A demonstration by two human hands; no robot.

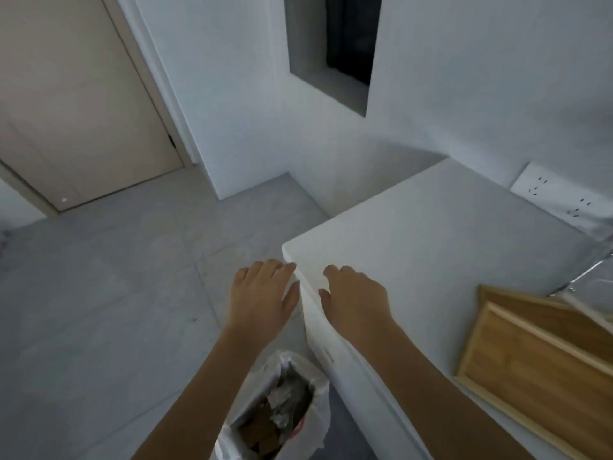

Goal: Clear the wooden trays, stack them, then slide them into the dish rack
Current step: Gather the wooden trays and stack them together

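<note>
Both my hands are empty, fingers spread loosely. The left hand (262, 293) hovers off the counter's corner, above the floor; the right hand (355, 297) hangs over the counter (431, 234) just inside its edge, the two close together with the corner between them.

The trays (544, 353) lie well to the right of my right hand and nearer my body, two overlapping on the counter, the upper one askew on the lower. What shows of them is bare. They look like stiff, light bamboo with a raised rim, rigid enough to lift flat and not fragile; I judge the rim of a long side the best hold, thumb over the lip. Smooth wood on a smooth top should slide easily.

Beyond the trays, further right, a wire rack (583, 280) is partly visible at the frame's edge. Below my left forearm sits a lined bin (285, 413) holding scraps. The counter between my right hand and the trays is bare, so I have room to sweep across.
</note>
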